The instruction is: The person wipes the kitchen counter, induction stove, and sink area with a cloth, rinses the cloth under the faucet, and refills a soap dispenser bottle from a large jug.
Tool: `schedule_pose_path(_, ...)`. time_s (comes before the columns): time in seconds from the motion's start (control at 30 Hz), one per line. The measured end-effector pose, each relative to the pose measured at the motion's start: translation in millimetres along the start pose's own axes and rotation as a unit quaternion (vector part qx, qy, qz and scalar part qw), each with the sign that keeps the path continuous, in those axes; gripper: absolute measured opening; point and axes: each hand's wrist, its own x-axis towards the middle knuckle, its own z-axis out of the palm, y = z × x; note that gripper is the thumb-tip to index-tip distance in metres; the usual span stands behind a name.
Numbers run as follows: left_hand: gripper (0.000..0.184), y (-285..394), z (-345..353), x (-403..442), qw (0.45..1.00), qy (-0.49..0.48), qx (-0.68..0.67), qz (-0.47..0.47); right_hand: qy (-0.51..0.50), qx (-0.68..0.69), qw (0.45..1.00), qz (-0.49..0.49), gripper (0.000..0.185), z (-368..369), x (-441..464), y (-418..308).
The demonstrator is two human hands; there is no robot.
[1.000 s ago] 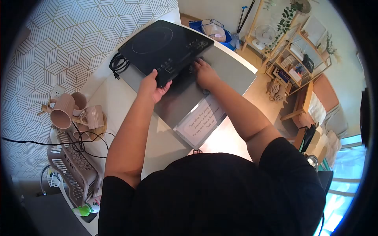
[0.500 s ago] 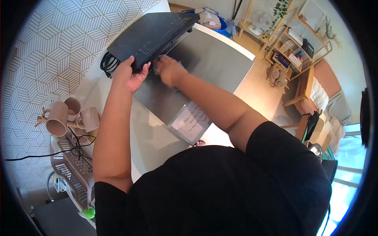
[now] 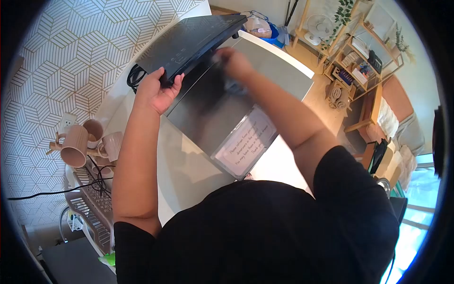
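Left hand (image 3: pixel 158 94) grasps nearest corner of black cooktop (image 3: pixel 187 40) — slab reaches forward from grip, tilted, front edge raised over metal surface (image 3: pixel 279 71). Right hand (image 3: pixel 231 64) blurred, just beside that edge — cannot tell whether holding anything.

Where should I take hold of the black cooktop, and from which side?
Probably the raised long edge, from the near side: the black cooktop is tilted up there, leaving finger room underneath. The left grip holds its left corner.
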Motion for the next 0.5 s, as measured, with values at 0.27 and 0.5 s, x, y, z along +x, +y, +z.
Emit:
schedule_pose_path(0.27, 0.026, 5.0, 1.9, -0.6, 0.999, -0.019, 0.02, 0.017, 0.029, -0.189, 0.981, -0.023, 0.038, 11.3, 33.8, 37.3)
schedule_pose_path(0.5, 0.027, -3.5, -1.2, -1.5, 0.999, -0.02, 0.024, 0.024, -0.169, -0.21, 0.946, -0.18, 0.044, 68.2, -11.9, -51.2)
